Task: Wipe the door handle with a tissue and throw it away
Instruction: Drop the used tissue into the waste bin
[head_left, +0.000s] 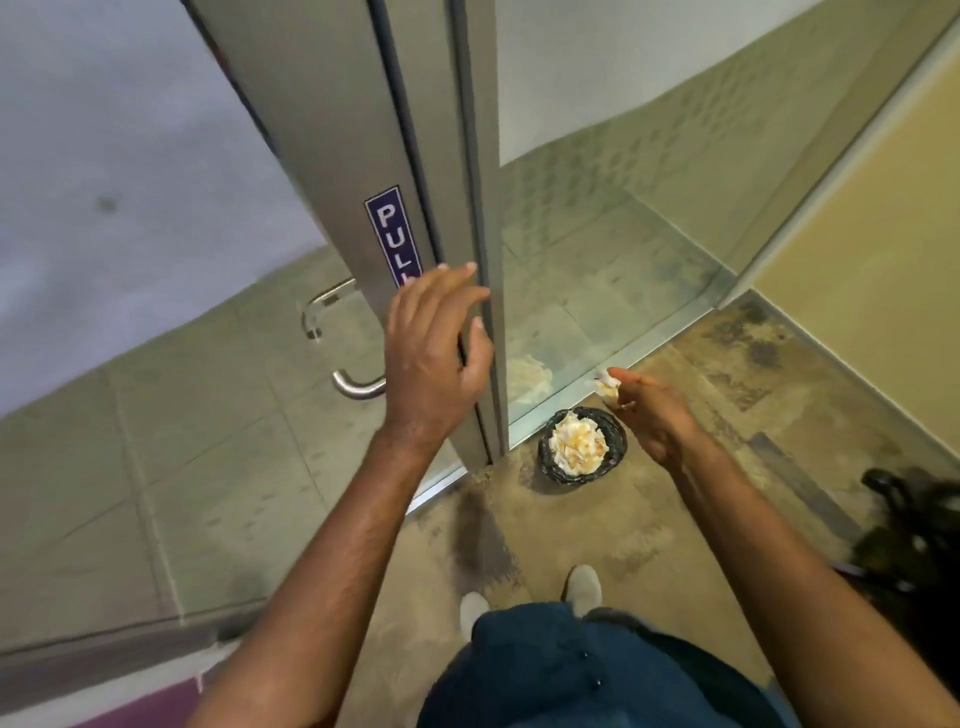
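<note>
A curved steel door handle (340, 347) sticks out from the grey metal frame of a glass door (332, 130), under a blue PULL sticker (393, 234). My left hand (434, 348) is spread over the door's edge just right of the handle, fingers apart, holding nothing. My right hand (647, 410) is lower and to the right, pinching a crumpled white tissue (607, 387) at its fingertips. Right below the tissue, a small black bin (582, 444) full of crumpled tissues stands on the floor at the foot of the door frame.
A fixed glass panel (623, 260) with a metal floor track runs to the right of the door. My shoes (582, 590) stand on the stained brown floor. A dark bag (914, 530) lies at the right edge.
</note>
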